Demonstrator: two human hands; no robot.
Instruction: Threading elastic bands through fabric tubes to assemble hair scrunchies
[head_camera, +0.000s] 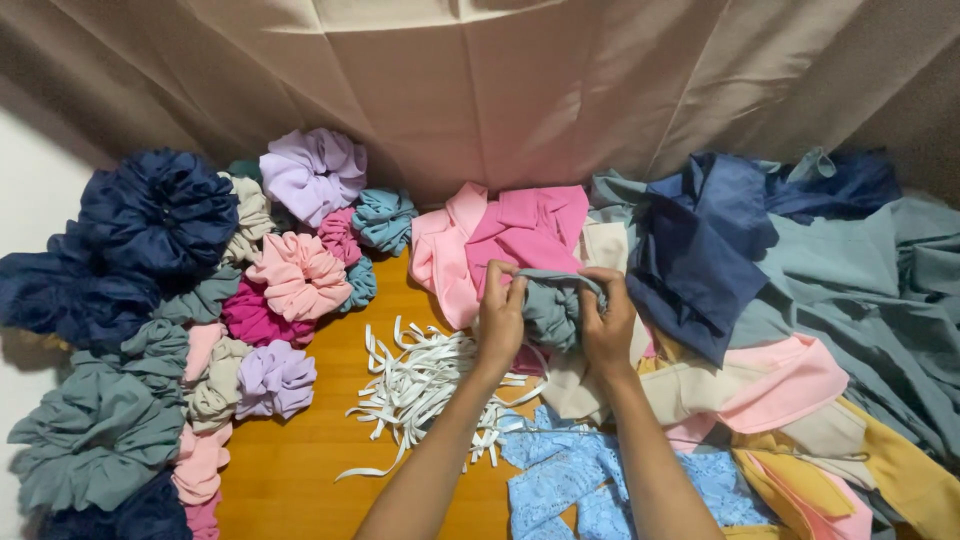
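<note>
Both hands stretch grey-blue scrunchie fabric (552, 305) sideways.

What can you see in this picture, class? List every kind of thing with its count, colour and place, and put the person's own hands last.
Grey-teal scrunchie: one, half-gathered, held between both hands at centre.
Finished scrunchies: a pile too many to count; navy, grey-teal, pink, lilac, beige, blue; left side.
Elastic strips: a loose heap, white, on the table left of the hands.
Fabric pieces: many; pink, navy, grey-teal, yellow, beige; centre and right.
Light blue patterned fabric: a few pieces, bottom centre.
Table: one, orange-brown wood.
Backdrop cloth: one, beige, behind.
Left hand: grips the scrunchie.
Right hand: grips the scrunchie.
</note>
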